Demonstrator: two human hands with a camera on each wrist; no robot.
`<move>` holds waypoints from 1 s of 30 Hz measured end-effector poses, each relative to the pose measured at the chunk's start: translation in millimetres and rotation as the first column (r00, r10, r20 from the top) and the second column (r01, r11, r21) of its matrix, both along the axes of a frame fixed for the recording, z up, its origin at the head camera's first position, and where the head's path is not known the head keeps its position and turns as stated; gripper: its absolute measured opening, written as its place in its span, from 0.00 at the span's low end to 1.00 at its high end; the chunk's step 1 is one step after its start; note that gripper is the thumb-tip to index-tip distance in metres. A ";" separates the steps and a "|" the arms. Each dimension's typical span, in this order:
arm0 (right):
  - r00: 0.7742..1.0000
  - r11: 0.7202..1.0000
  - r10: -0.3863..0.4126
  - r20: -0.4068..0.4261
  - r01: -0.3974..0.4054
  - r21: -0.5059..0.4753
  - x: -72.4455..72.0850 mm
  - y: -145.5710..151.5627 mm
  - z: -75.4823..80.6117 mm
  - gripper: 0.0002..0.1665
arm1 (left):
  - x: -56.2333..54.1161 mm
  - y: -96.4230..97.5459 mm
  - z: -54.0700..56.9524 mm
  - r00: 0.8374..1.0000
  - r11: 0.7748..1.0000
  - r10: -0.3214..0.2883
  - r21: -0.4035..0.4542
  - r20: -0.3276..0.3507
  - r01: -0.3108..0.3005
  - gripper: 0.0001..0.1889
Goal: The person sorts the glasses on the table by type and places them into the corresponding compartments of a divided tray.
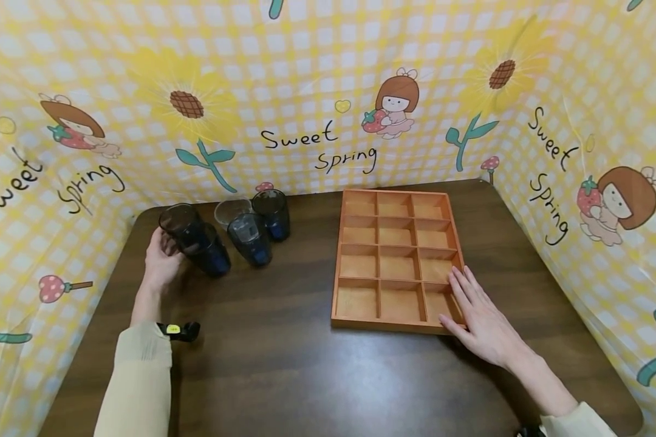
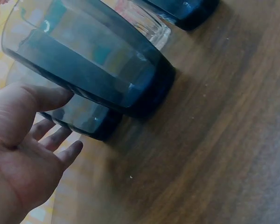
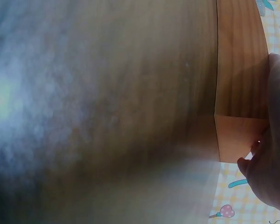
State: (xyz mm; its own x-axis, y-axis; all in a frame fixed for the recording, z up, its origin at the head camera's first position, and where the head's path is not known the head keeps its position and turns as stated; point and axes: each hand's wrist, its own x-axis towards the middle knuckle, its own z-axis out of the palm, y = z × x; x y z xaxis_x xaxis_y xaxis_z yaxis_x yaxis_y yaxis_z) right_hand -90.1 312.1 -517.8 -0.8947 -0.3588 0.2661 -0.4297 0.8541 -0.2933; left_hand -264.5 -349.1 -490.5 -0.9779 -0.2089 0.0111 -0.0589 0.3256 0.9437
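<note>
Left hand: your left hand (image 1: 163, 261) is at the side of the leftmost dark glass (image 1: 177, 221). From the left wrist, your thumb tip appears against the edge of a dark glass, and three fingers are visible, slightly bent. If they grip the glass firmly or only lie around it, I cannot tell.
Leftmost dark glass: it stands at the far left part of the table (image 1: 284, 364), and the second dark glass (image 1: 214, 255) partly covers it from your side. Whether these two touch, I cannot tell.
Other glasses: to the right of this pair there are a clear glass (image 1: 226, 209), a third dark glass (image 1: 251, 243) in front of it, and a fourth dark glass (image 1: 273, 215) farther back, near the cloth.
Right hand: your right hand (image 1: 486, 321) rests on the near right corner of the wooden tray (image 1: 361, 323). The fingers are straight and lie over the right edge; the thumb is at the near edge.
Wooden tray: it lies flat, right of the middle, well apart from the glasses, with twelve compartments, three across and four deep.
Cloth: the yellow checked cloth (image 1: 317, 60) stands around the table, with flowers and the words "Sweet Spring".
</note>
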 end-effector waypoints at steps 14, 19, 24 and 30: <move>1.000 1.000 -0.002 -0.008 0.002 -0.020 0.1 0.1 -2.1 0.53 | 3.0 0.5 -11.6 0.994 0.994 0.107 0.034 0.007 -0.107 0.33; 1.000 0.999 -0.010 0.010 0.010 -0.032 1.7 -1.5 -3.3 0.53 | 5.3 8.9 -11.5 0.982 0.950 0.177 0.272 -0.060 -0.154 0.34; 1.000 0.999 -0.012 0.003 0.012 -0.036 2.1 -1.6 -3.5 0.53 | 9.6 14.3 -8.8 0.973 0.931 0.214 0.319 -0.081 -0.179 0.34; 1.000 0.999 -0.003 -0.015 0.003 -0.036 0.3 -0.4 -2.5 0.52 | 14.1 16.3 -11.2 0.963 0.916 0.257 0.338 -0.085 -0.215 0.35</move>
State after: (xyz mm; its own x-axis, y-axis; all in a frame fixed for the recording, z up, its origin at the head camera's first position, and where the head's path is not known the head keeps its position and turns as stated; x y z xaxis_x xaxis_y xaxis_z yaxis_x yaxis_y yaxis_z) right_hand -89.9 311.7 -520.3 -0.8918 -0.3459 0.2918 -0.4314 0.8444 -0.3177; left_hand -250.3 -332.8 -501.7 -0.8947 -0.4460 0.0233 0.0293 -0.0067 0.9995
